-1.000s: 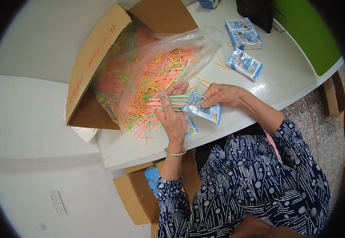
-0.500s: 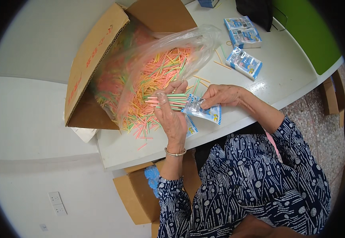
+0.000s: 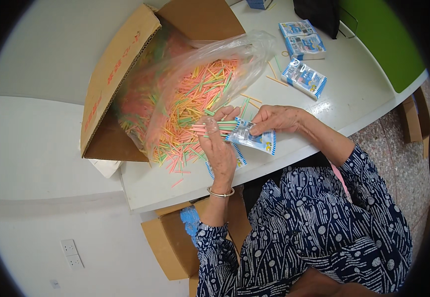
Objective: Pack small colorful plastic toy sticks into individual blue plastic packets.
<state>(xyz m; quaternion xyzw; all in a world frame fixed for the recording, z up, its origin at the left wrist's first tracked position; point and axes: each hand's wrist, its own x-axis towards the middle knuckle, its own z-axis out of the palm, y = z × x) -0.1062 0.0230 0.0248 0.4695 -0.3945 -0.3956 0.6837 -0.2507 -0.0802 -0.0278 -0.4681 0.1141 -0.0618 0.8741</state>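
The step in hand looks like filling: pink and green sticks are being fed into the mouth of 1 small clear-and-blue packet. Taking the carton as landmark, that packet is to its right, held above the near edge of the worktop.

The left hand, nearer the carton, is loosely closed around the bundle of sticks, thumb across it and fingertips partly lifted. The right hand, farther right of the carton, pinches the packet with its thumb on top. The bundle's right ends meet the packet's open end; how deep they go I cannot tell.

The next move seems to call for level ends and a steady push away from the carton, with the right hand keeping the film taut, since a stray stick could snag the thin mouth.
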